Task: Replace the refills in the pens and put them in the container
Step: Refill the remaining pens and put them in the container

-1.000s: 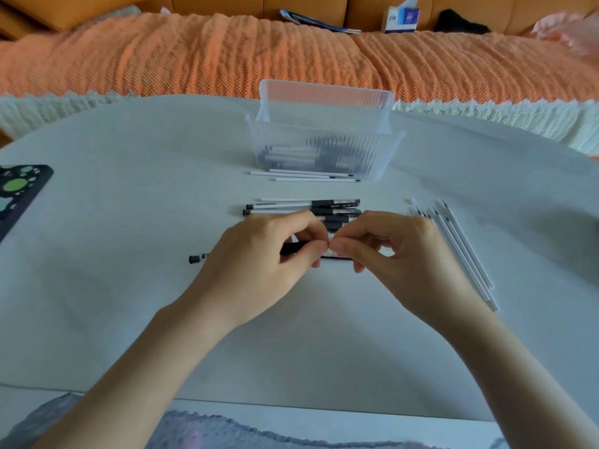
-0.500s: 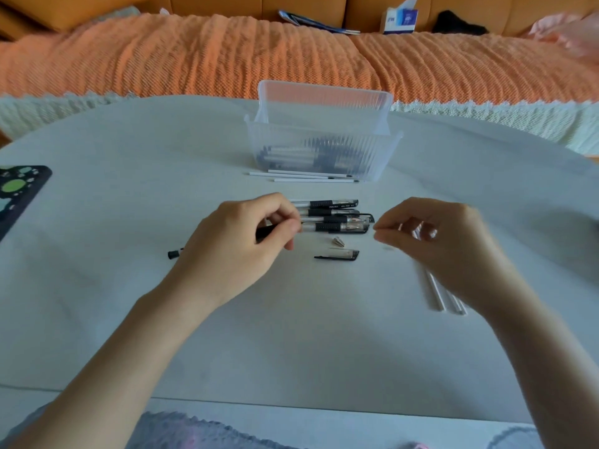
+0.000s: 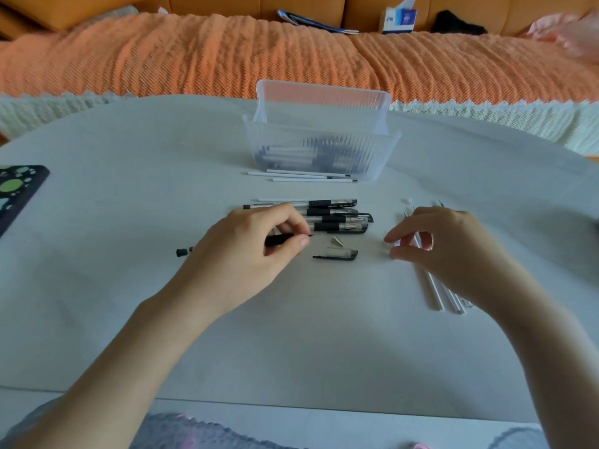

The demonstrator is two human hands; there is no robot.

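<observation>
Pens (image 3: 337, 218) are laid on a grey worktop (image 3: 129, 270) before the container (image 3: 324, 92), an orange-covered sofa (image 3: 227, 59) behind. One barrel (image 3: 281, 238) is pinched by the left hand (image 3: 240, 254); whether the right hand (image 3: 453, 251) above the refills (image 3: 434, 293) holds anything cannot be determined.

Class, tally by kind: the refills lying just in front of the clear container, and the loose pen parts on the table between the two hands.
White refills: 3
Black pen cap: 1
Metal cone tip: 1
Total: 5

One container (image 3: 317, 128), one cap (image 3: 337, 254), one tip (image 3: 336, 241)
</observation>
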